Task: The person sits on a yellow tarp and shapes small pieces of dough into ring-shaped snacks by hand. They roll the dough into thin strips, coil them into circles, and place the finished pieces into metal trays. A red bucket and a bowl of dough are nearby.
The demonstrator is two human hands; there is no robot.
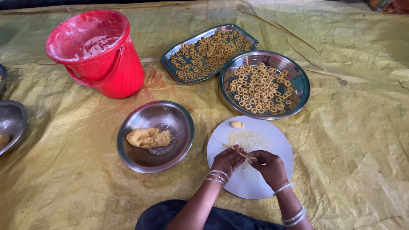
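Observation:
My left hand (228, 159) and my right hand (269, 167) meet over a round white board (272, 140) on the floor sheet. Between their fingers they hold a thin rope of orange dough (238, 151), its free end pointing left. A small dough piece (237, 124) lies at the board's far edge, and pale crumbs dust its middle. A steel bowl (140, 159) to the left holds a lump of dough (149, 137).
A round steel plate (298, 81) and a rectangular steel tray (172, 64) behind the board hold several dough rings. A red bucket (119, 72) stands at the back left. Another steel bowl (12, 123) sits at the left edge. A yellow sheet (353, 140) covers the floor.

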